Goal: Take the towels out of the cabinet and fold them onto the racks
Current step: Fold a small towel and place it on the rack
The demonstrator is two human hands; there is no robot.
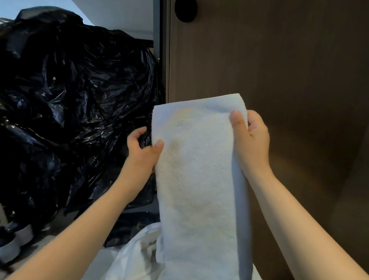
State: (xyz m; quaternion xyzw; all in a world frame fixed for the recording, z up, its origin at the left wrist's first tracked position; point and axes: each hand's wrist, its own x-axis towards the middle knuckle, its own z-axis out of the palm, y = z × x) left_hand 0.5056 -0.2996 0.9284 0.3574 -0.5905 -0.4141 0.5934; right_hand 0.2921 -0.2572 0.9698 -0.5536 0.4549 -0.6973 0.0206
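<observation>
Towel [201, 181]: one, white, folded into a long strip.
Hands: two, left hand [141, 154] and right hand [250, 141], each pinching a side edge of it.
Black bags [73, 91]: one crumpled mass; how many bags make it up cannot be told.
Wood panel [281, 63]: one.
Black knob [186, 7]: one, on the panel.
Shoes [7, 244]: two, blurred, lower left.
White cloth [129, 265]: one heap.

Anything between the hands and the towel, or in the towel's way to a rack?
Nothing: left hand and right hand grip the towel by its side edges. No rack in view, so that path can't be judged; a brown panel stands behind it.
</observation>
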